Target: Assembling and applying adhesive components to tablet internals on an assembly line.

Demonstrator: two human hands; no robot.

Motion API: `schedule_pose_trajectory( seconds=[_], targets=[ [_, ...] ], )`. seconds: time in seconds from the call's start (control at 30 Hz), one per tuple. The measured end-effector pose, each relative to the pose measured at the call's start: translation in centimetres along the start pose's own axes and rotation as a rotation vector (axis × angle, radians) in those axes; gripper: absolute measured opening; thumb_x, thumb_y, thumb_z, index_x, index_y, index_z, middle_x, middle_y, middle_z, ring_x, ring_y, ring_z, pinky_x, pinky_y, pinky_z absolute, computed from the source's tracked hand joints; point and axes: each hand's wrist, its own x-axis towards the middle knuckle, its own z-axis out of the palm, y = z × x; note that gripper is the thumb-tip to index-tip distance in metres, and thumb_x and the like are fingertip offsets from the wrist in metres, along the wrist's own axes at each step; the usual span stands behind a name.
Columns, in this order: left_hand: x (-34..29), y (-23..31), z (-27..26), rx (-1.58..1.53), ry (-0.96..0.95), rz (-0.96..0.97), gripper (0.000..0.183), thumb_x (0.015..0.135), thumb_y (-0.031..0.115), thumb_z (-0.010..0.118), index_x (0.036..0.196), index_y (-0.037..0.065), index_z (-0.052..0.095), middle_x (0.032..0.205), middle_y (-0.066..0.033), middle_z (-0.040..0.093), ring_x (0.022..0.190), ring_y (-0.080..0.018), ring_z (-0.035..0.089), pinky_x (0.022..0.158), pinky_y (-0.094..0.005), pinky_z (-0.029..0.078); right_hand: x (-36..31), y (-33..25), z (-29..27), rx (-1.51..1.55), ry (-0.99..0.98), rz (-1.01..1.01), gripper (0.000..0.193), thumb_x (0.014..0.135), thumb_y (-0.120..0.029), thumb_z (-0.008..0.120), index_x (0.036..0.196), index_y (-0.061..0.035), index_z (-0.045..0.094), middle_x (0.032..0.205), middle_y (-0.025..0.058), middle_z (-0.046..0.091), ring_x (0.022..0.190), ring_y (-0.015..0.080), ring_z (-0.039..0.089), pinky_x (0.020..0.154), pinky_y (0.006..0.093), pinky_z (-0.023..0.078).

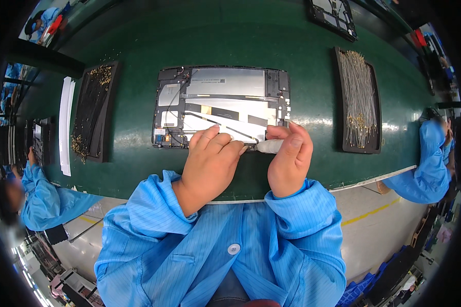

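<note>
An opened tablet (230, 110) lies flat on the green table, with its silver battery area, black frame and circuit parts exposed. A thin black cable (220, 122) slants across its lower half toward the bottom edge. My left hand (210, 158) rests over that bottom edge, fingers bent and thumb drawn in; what its fingertips press or pinch is hidden. At the lower right corner, my right hand (292, 158) is closed, fingers curled. A white finger cover (269, 147) at that hand points to the edge near my left thumb. Anything small between those fingers cannot be made out.
On the left stands a black tray (107, 112) of black cables with gold ends, beside white strips (65, 128). Another tray (376, 112) at right holds grey cables. A second opened device (334, 18) lies at the far right. People in blue work at both sides.
</note>
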Motion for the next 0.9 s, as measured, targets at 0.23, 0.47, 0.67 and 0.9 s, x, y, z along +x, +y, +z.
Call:
schedule_pose_trajectory(
  seconds=[0.23, 0.47, 0.67, 0.9],
  targets=[
    [-0.1, 0.0, 0.0, 0.007, 0.002, -0.009, 0.018, 0.063, 0.008, 0.061, 0.081, 0.009, 0.057, 0.083, -0.0043, 0.053, 0.090, -0.0278, 0.046, 0.078, -0.0380, 0.034, 0.1, 0.3, -0.1, -0.048, -0.081, -0.109, 0.025, 0.085, -0.022, 0.040, 0.099, -0.0011, 0.039, 0.082, 0.0119, 0.057, 0.074, 0.0151, 0.053, 0.068, 0.0268, 0.042],
    [0.0, -0.2, 0.3, -0.020, 0.011, -0.009, 0.019, 0.062, 0.007, 0.061, 0.081, 0.009, 0.057, 0.084, -0.0045, 0.053, 0.090, -0.0284, 0.046, 0.078, -0.0388, 0.033, 0.3, -0.2, 0.2, -0.083, -0.086, -0.067, 0.021, 0.083, -0.020, 0.045, 0.091, -0.0009, 0.045, 0.078, 0.0119, 0.057, 0.072, 0.0167, 0.054, 0.065, 0.0263, 0.043],
    [-0.3, -0.2, -0.1, 0.040, 0.013, -0.018, 0.013, 0.065, 0.011, 0.056, 0.078, 0.010, 0.057, 0.080, -0.0028, 0.052, 0.090, -0.0247, 0.045, 0.080, -0.0364, 0.031, 1.5, -2.5, 1.3, -0.488, -0.372, -0.362, 0.010, 0.072, -0.013, 0.055, 0.075, -0.0034, 0.053, 0.069, 0.0116, 0.055, 0.061, 0.0283, 0.052, 0.056, 0.0346, 0.042],
    [0.3, -1.8, -1.2, -0.052, 0.018, 0.070, 0.013, 0.065, 0.010, 0.054, 0.077, 0.009, 0.057, 0.079, -0.0048, 0.053, 0.087, -0.0248, 0.046, 0.076, -0.0346, 0.033, 2.2, -1.2, 0.8, 0.010, -0.188, 0.344, 0.020, 0.082, -0.020, 0.045, 0.090, -0.0014, 0.048, 0.068, 0.0102, 0.055, 0.058, 0.0167, 0.053, 0.051, 0.0269, 0.041]
  ],
)
